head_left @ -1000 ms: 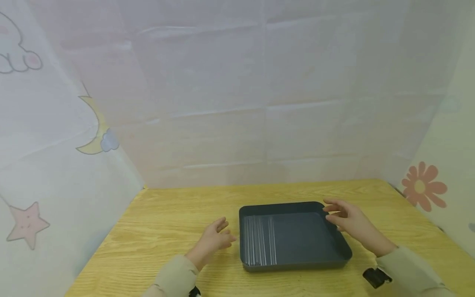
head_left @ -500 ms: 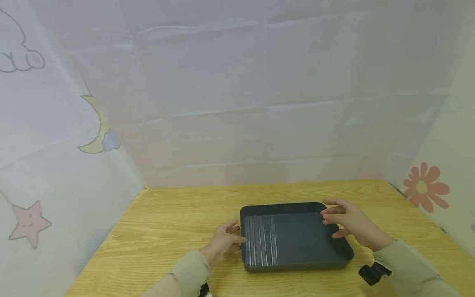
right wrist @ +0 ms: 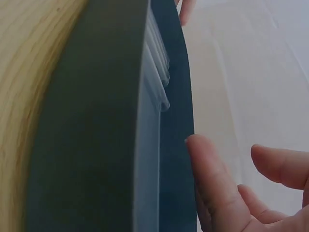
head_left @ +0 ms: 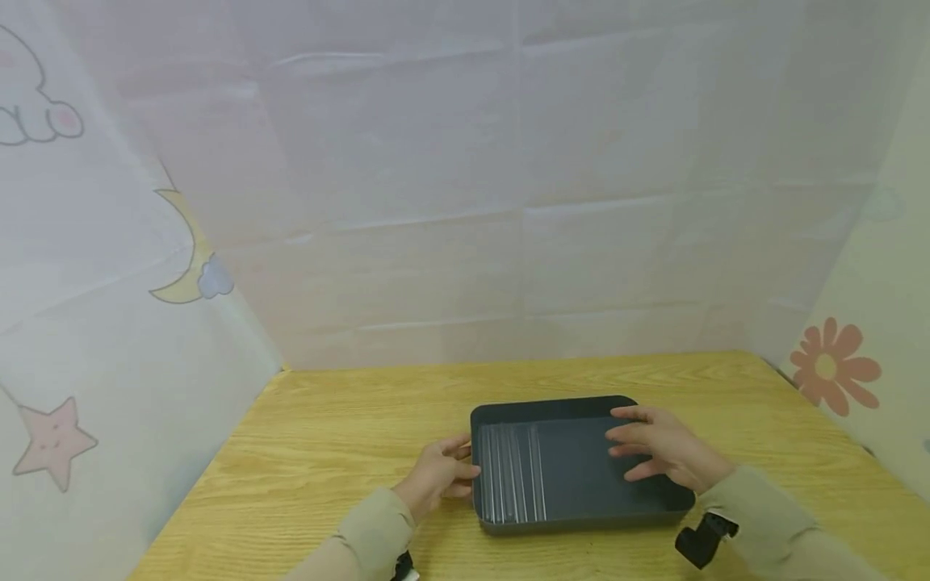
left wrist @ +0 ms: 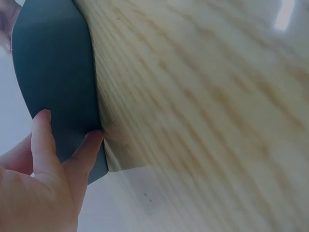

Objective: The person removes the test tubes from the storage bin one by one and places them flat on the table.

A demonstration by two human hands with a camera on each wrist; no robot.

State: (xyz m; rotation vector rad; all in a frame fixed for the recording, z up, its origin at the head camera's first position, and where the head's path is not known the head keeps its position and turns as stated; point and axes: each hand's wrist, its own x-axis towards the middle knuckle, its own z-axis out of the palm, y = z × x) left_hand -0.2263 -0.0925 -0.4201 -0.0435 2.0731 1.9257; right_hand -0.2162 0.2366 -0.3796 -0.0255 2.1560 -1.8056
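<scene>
A dark grey rectangular tray [head_left: 581, 468] lies on the wooden table. Several clear, slim tubes [head_left: 504, 472] with rounded ends lie side by side along its left part, with one set slightly apart. My left hand [head_left: 433, 476] touches the tray's left wall; in the left wrist view its fairly straight fingers [left wrist: 46, 140] rest against the outer side. Over the tray's right part hovers my right hand [head_left: 664, 448], fingers spread and holding nothing. The right wrist view shows those fingers [right wrist: 212, 179] near the far wall, with the tubes [right wrist: 157, 72] further along inside.
The wooden table [head_left: 349, 403] extends around the tray. A pale cloth backdrop [head_left: 407, 202] hangs behind it, and printed cloth with a star and a flower [head_left: 831, 367] covers the sides. Black wrist devices [head_left: 705, 539] sit at both sleeves.
My left hand has moved right and reached the tray's left wall. From the tray's right edge, my right hand has shifted left over the inside. The tubes have stayed in place.
</scene>
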